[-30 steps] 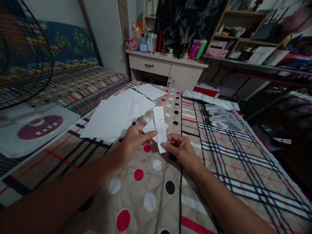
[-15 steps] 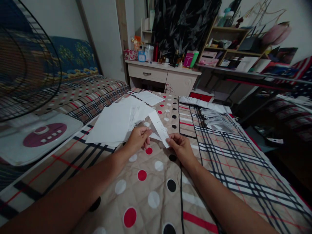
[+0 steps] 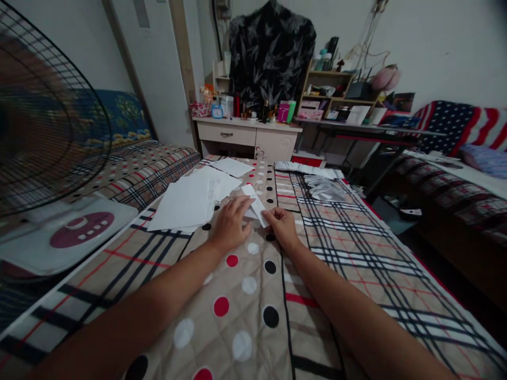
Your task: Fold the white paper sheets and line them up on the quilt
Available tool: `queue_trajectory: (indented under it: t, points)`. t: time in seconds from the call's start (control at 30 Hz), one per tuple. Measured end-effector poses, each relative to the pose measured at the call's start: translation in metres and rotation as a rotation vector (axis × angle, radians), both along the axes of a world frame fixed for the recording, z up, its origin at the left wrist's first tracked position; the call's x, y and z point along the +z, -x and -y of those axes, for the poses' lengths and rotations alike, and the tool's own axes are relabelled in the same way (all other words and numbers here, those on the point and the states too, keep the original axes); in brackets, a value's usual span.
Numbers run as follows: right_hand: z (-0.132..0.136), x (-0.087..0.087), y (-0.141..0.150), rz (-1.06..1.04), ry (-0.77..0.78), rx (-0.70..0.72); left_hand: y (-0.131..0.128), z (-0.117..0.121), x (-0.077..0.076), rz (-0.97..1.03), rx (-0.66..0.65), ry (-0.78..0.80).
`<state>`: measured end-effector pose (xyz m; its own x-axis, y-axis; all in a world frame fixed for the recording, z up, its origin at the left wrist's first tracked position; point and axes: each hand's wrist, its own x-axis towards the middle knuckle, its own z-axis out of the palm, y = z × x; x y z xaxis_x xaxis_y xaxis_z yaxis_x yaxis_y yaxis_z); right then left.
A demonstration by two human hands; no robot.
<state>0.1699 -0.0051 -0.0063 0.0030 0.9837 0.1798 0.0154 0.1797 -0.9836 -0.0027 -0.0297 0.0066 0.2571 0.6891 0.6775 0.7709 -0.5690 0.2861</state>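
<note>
White paper strip (image 3: 256, 207), narrow and flat-looking, faint print along it, slants above the spotted bedspread (image 3: 233, 327). Right hand (image 3: 282, 222) pinches its near end; left hand (image 3: 233, 221), fingers loosely curved, reaches its left edge, grip unclear.

Narrow white paper strip (image 3: 257, 207): one
White paper sheets (image 3: 180, 206): several, exact count unclear
Small blue clock (image 3: 217, 111): one
Black leaf-patterned shirt (image 3: 271, 55): one

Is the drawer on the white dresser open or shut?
Shut. The drawer's front looks level with the door beside it, and no gap shows under the dresser's top.
</note>
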Motion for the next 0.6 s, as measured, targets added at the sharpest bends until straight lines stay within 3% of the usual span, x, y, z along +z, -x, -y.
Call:
queue_trajectory:
  t: [0.1, 0.23, 0.33, 0.4, 0.47, 0.53, 0.6]
  points:
    - [0.005, 0.002, 0.000, -0.026, -0.039, 0.012, -0.014, 0.008, 0.002, -0.174, -0.039, -0.004]
    - [0.019, 0.006, 0.001, -0.050, -0.076, 0.060, -0.024, 0.007, 0.003, -0.095, -0.067, 0.017]
    - [0.029, 0.009, 0.000, -0.057, -0.156, 0.022, -0.024, 0.001, 0.007, 0.393, -0.092, 0.151]
    - [0.033, 0.011, -0.003, -0.031, -0.266, -0.130, -0.024, -0.003, 0.010, 0.819, -0.063, 0.274]
    - [0.034, 0.012, -0.007, 0.004, -0.345, -0.254, -0.027, -0.005, 0.012, 1.045, -0.055, 0.356]
    - [0.034, 0.013, -0.010, -0.010, -0.324, -0.211, -0.030, -0.004, 0.012, 1.136, -0.103, 0.427]
    - [0.034, 0.013, -0.012, -0.065, -0.232, -0.074, -0.034, 0.000, 0.010, 1.254, -0.159, 0.522]
